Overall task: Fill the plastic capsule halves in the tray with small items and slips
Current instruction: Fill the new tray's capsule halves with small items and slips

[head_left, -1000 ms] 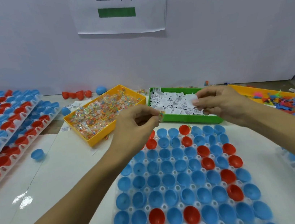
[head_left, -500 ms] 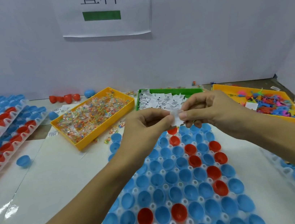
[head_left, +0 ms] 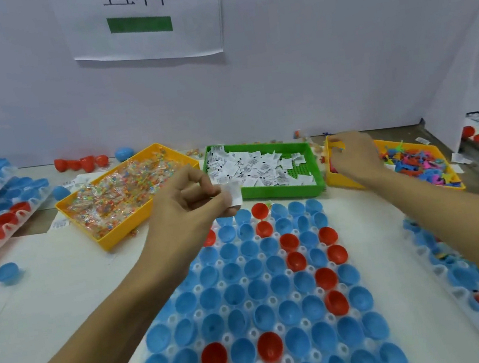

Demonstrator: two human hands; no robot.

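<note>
Pinching: left hand [head_left: 188,207] is gripping a white slip [head_left: 233,193] between thumb and fingers, above the far edge of the tray [head_left: 201,271].
Right hand [head_left: 351,155]: is reaching into the right yellow bin [head_left: 336,180] of toys [head_left: 413,160], fingers curled; grip unclear.
Capsule halves [head_left: 258,301]: are sitting open-side up in the tray on the surface [head_left: 56,287].
Slips [head_left: 256,166]: are lying in the green bin [head_left: 282,190].
</note>
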